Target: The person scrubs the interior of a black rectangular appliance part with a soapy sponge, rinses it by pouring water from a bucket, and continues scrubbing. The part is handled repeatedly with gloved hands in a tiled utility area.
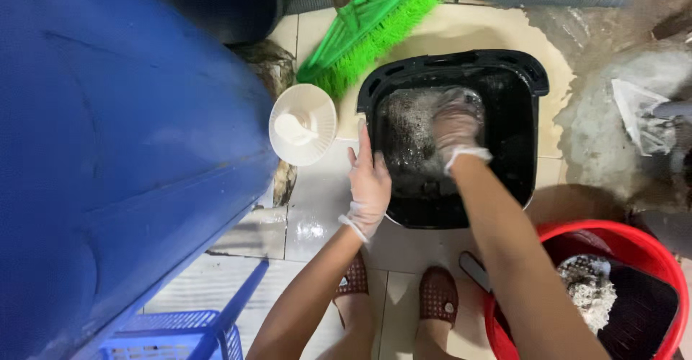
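A black square basket-like pan (522, 79) stands on the wet tiled floor. My left hand (369, 183), in a thin clear glove, grips the pan's left rim. My right hand (455, 126), also gloved, is inside the pan, pressed against its soapy bottom; whether it holds a scrubber I cannot tell, as the hand is blurred. My feet in brown perforated slippers (438, 295) stand just in front of the pan.
A large blue barrel (108, 151) fills the left. A white round plastic lid (303, 123) and a green brush (371, 28) lie beyond it. A red bucket (649, 248) with a black item and scouring pad sits bottom right. A blue crate (180, 335) is bottom left.
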